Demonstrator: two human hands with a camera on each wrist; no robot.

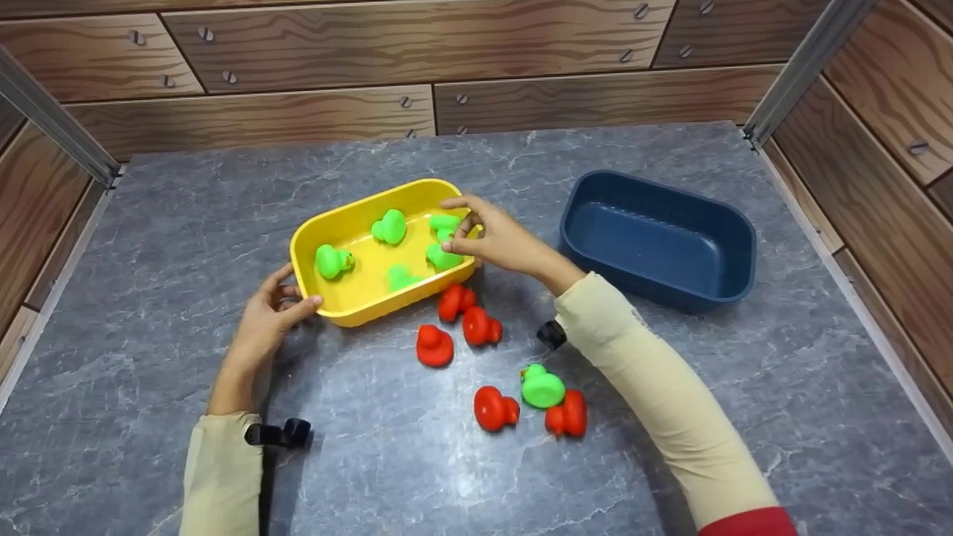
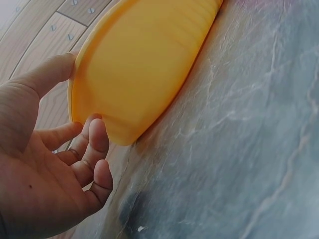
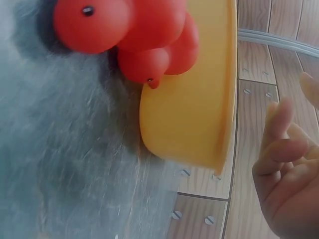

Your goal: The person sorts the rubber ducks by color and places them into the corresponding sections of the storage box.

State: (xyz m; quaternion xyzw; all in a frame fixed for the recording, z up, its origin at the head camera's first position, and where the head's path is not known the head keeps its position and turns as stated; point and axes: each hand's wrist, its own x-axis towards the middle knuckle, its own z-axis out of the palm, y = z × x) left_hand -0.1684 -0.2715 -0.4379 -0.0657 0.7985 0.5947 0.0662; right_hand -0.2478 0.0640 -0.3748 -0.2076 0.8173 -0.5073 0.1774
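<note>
The left hand (image 1: 264, 320) gripped the yellow tub's (image 1: 350, 307) near-left corner while the right hand (image 1: 500, 240) hovered, fingers loosely spread and empty, over its right end, mid-desk on grey marbled desk (image 1: 186, 223), a blue tub (image 1: 659, 238) toward the right edge, wood-print walls (image 1: 298, 45) around, no writing legible.
</note>
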